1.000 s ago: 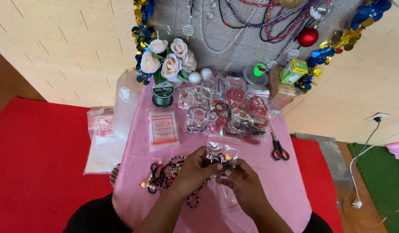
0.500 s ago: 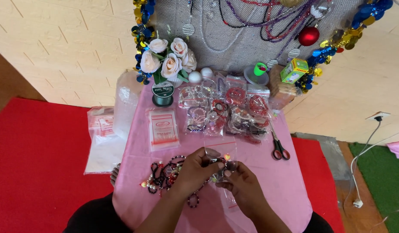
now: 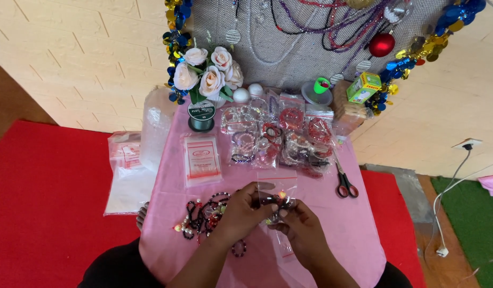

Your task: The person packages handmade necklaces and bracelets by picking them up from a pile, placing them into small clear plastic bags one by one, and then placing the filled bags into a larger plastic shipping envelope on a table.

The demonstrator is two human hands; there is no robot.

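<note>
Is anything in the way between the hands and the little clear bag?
No. The left hand and the right hand both already touch the small clear bag over the pink tablecloth; the loose bead bracelets lie off to the left.

Bare forearms, no sleeves, rings or watch; dark clothing below.

I can't make out what sits inside the small clear bag at lower centre; my left hand and right hand cover much of it. Both forearms run off the bottom edge. The necklaces on the grey board are cut by the top edge. The packets of bracelets mid-frame overlap, so I can't count them.
</note>
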